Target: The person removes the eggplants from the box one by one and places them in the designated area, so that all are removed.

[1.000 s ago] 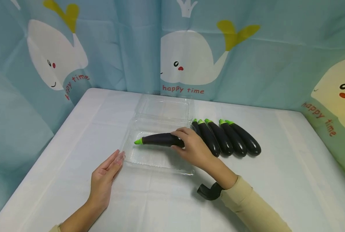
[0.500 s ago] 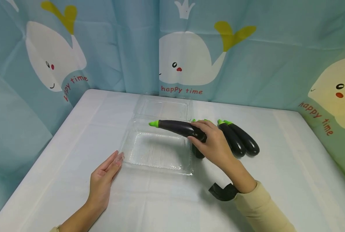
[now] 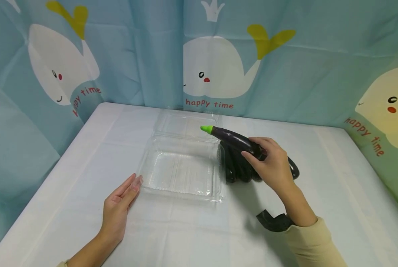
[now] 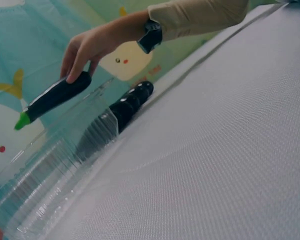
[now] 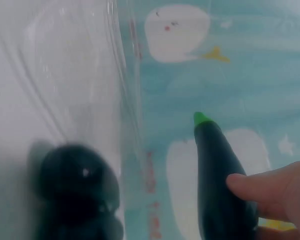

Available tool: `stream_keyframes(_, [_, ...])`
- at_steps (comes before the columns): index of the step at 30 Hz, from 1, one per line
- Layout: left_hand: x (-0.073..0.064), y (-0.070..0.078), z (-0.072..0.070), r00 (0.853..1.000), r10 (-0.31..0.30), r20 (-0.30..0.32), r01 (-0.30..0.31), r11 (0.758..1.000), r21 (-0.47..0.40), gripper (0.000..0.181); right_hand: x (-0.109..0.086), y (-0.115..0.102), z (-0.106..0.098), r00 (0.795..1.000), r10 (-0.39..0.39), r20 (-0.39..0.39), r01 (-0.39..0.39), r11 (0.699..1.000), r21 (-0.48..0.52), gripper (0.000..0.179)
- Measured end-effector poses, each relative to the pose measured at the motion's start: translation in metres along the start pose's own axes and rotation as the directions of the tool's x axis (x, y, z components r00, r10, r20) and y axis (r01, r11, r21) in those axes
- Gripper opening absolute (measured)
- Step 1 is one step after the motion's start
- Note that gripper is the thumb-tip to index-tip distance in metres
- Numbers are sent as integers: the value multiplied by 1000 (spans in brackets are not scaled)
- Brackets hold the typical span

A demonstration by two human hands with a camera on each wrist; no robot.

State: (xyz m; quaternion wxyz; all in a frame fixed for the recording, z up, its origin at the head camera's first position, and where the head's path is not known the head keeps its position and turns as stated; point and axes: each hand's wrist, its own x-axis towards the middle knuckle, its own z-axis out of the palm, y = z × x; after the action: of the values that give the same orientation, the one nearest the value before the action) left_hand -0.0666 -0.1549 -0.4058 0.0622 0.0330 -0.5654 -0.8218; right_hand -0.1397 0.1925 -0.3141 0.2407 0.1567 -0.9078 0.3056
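Note:
A dark purple eggplant (image 3: 234,140) with a green stem end is held by my right hand (image 3: 274,161), fingers and thumb around its thick end. It is raised above the row of other eggplants (image 3: 237,167), which it partly hides. In the left wrist view the held eggplant (image 4: 57,97) hangs over the container's far side, stem end tipped down. An open clear plastic container (image 3: 180,172) lies to the left, its lid (image 3: 189,124) folded back behind it. My left hand (image 3: 118,209) pinches the container's front left corner between thumb and fingers.
The white table (image 3: 185,237) has a back edge against a blue whale-print curtain (image 3: 135,55). A black strap with a small camera (image 3: 274,221) sits on my right wrist. Lying eggplants (image 5: 77,185) stand close by the container's right wall.
My right hand has lifted the eggplant out of the container and carried it to the right, over the other eggplants. The left hand stays at the container's corner.

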Motion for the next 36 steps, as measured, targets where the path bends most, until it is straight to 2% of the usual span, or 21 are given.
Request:
stream_keyframes(9, [0,1,1,1000,2,5,-2,1000,0,45,-14,25,-26,994,105,-43,-106,994,-31,39])
stream_keyframes(19, [1,-1,-1,1000,5,9,-5,1000,8,47,-24,48,-47,970,239,-49,-243,963,-118,43])
stream_keyframes(27, [1,-2,-1,1000,10,17,-10,1000,7,46,-31,73,-59,921,378,-97,-389,907,-161,44])
stream_keyframes(33, [0,-2,0,1000,11,11,-11,1000,-2,46,-34,86,-63,883,461,-84,-469,865,-180,48])
stream_keyframes(36, [0,-2,-1,1000,8,9,-8,1000,-5,46,-34,91,-64,871,483,-89,-491,852,-181,48])
